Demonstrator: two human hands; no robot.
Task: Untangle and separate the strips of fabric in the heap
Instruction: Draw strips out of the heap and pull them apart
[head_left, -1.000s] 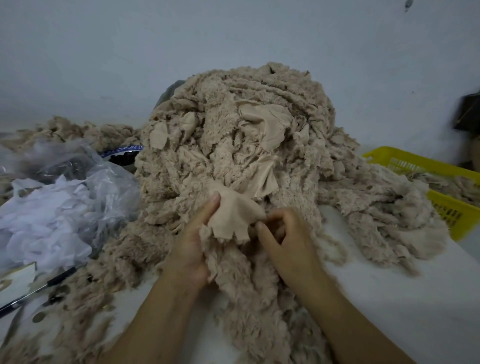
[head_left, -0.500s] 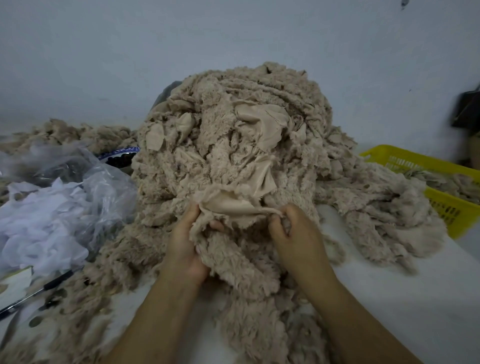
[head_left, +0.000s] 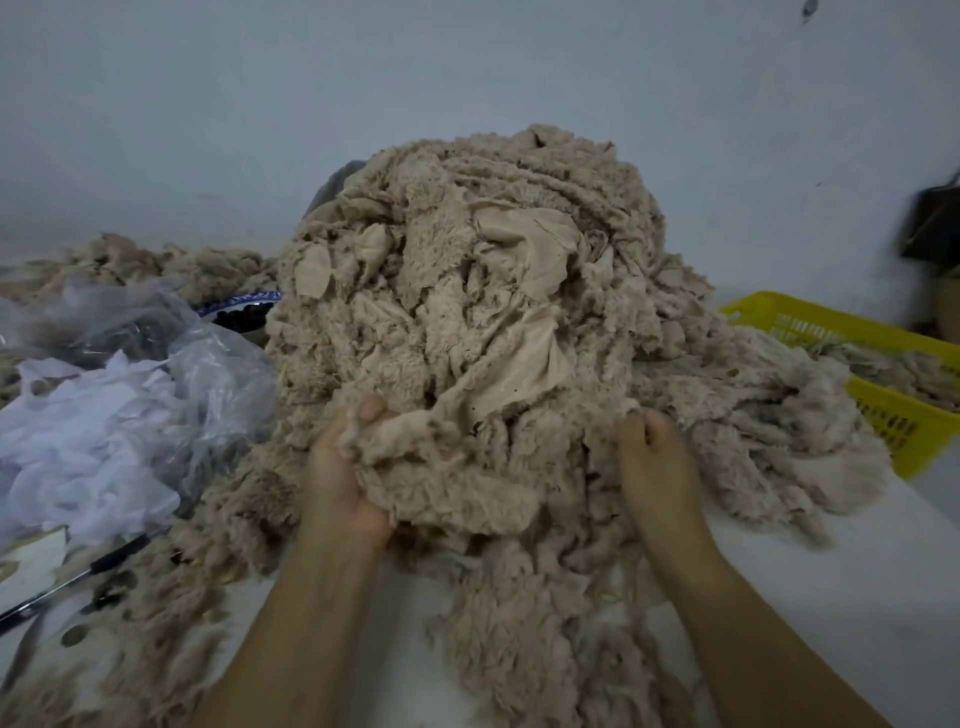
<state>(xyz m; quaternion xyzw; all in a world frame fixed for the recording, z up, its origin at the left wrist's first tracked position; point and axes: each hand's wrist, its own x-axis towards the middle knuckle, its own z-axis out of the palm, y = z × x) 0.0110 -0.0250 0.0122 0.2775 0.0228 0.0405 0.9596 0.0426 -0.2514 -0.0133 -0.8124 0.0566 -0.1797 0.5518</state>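
At 6 o'clock of the heap (head_left: 467, 270), a strip (head_left: 457, 467) is clamped in the grip of left hand (head_left: 343, 483) and right hand (head_left: 652, 467). Pulled hard, the heap could be toppled.

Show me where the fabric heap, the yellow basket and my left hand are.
fabric heap (head_left: 467, 312): head view, on its fluffy middle.
yellow basket (head_left: 904, 436): head view, on its front wall.
left hand (head_left: 337, 473): head view, near the base of its thumb.

The left hand (head_left: 345, 467) and right hand (head_left: 655, 460) have drawn apart, seemingly stretching the strip (head_left: 467, 493) wider.
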